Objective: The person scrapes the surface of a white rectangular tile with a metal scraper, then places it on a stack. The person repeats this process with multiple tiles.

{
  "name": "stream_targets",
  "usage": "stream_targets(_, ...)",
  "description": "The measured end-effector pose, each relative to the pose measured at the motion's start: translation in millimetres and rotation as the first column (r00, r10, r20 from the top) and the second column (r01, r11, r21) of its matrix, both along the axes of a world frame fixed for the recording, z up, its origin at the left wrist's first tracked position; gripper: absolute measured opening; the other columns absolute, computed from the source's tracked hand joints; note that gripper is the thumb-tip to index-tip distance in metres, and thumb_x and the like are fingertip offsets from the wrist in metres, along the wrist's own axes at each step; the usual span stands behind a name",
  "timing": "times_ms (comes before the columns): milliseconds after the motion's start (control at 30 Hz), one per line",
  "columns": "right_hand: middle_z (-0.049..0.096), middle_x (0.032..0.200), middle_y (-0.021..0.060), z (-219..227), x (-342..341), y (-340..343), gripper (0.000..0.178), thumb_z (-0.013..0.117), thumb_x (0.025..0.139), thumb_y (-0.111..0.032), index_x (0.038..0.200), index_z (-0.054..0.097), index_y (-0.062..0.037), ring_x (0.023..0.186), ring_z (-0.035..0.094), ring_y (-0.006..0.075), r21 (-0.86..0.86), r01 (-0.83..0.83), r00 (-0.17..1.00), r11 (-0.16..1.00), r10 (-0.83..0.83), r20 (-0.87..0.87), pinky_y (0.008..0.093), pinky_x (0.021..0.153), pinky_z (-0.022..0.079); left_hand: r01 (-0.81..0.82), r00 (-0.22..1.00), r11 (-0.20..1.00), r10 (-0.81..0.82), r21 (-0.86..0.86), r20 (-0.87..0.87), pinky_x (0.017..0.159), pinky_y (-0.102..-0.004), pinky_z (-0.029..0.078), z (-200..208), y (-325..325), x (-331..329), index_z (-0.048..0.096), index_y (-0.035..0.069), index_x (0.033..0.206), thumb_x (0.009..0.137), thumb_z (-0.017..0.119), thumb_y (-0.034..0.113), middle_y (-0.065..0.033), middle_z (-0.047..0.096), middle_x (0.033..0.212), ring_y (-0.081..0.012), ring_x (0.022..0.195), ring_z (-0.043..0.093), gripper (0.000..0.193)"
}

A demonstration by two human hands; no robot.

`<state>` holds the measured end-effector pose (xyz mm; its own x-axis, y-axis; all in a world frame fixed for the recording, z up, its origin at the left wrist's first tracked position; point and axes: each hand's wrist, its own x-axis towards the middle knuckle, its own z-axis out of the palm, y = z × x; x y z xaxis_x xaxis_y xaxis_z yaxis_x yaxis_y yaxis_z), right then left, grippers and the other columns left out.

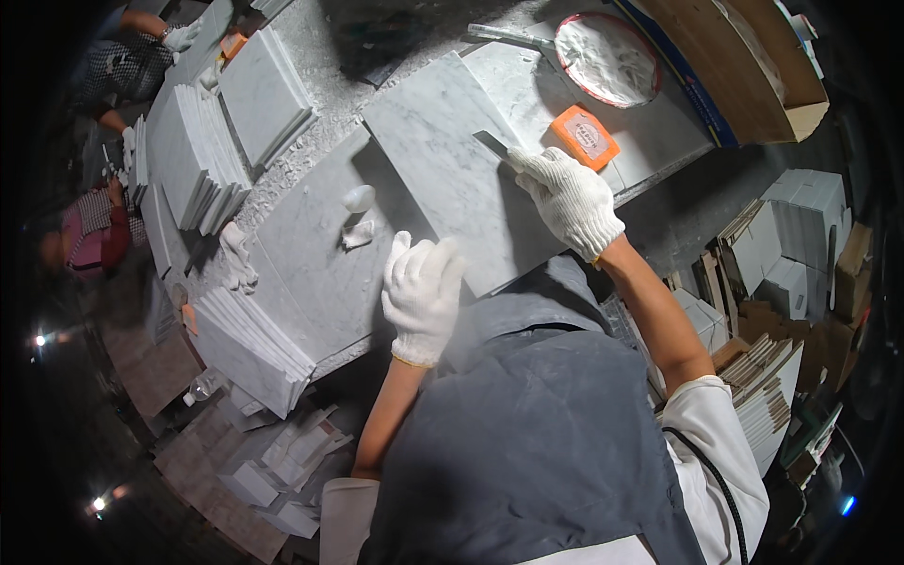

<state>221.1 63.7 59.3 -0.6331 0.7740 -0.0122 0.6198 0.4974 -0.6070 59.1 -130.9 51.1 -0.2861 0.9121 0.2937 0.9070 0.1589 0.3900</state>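
The gloved left hand is beside the near-left edge of a grey-veined marble tile, fingers loosely bent and apart, nothing visible in them; contact with the tile can't be told. The gloved right hand, at the opposite side, closes firmly round a flat-bladed scraper. Its blade points up-left over the tile, slanting across the long axis, which runs away and leftward. Beyond lie an orange block and a red-rimmed bowl of white paste.

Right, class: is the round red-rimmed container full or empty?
Not empty: the container holds white material, spread unevenly across its visible inside. Whether it is full cannot be told, as its depth does not show.
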Motion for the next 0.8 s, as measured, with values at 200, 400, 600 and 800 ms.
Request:
stream_targets(200, 0.066, 0.089, 0.0088, 3, -6, 3, 0.029, 0.067, 0.097, -0.018, 0.125, 0.073, -0.022, 0.079, 0.068, 0.0291, -0.041, -0.033, 0.999, 0.999, 0.035, 0.031, 0.039, 0.068, 0.054, -0.018, 0.999, 1.0, 0.017, 0.014, 0.03, 0.111, -0.0494, 0.043, -7, -5, 1, 0.074, 0.011, 0.109, 0.088, 0.075, 0.023, -0.0105, 0.068, 0.105, -0.0368, 0.112, 0.061, 0.025)
stream_targets(400, 0.068, 0.09, 0.0079, 8, -11, 4, 0.028, 0.067, 0.096, -0.015, 0.123, 0.074, -0.02, 0.083, 0.068, 0.0284, 0.044, -0.126, 0.991, 0.991, 0.124, 0.04, 0.0386, 0.071, 0.055, -0.049, 0.998, 0.999, 0.049, -0.01, 0.049, 0.113, -0.05, 0.042, -8, -11, -6, 0.073, 0.009, 0.109, 0.088, 0.074, 0.021, -0.0109, 0.068, 0.107, -0.0338, 0.111, 0.061, 0.023)
stream_targets(600, 0.066, 0.086, 0.0089, 3, -12, 4, 0.028, 0.067, 0.096, -0.015, 0.121, 0.076, -0.0208, 0.081, 0.068, 0.0282, 0.005, -0.048, 0.999, 0.999, 0.048, 0.0, 0.0385, 0.069, 0.054, -0.07, 0.997, 0.997, 0.069, 0.016, 0.018, 0.115, -0.0512, 0.041, -8, -16, -12, 0.073, 0.007, 0.109, 0.088, 0.075, 0.02, -0.0106, 0.069, 0.108, -0.0322, 0.108, 0.062, 0.025)
stream_targets(800, 0.065, 0.084, 0.0105, -4, -5, 9, 0.029, 0.071, 0.093, -0.013, 0.122, 0.076, -0.0179, 0.082, 0.067, 0.0275, -0.074, -0.113, 0.992, 0.991, 0.109, -0.057, 0.0367, 0.072, 0.052, -0.202, 0.979, 0.977, 0.202, -0.06, -0.009, 0.114, -0.0511, 0.041, -18, -39, -27, 0.073, 0.01, 0.115, 0.089, 0.076, 0.025, -0.0107, 0.069, 0.115, -0.0343, 0.118, 0.06, 0.031)
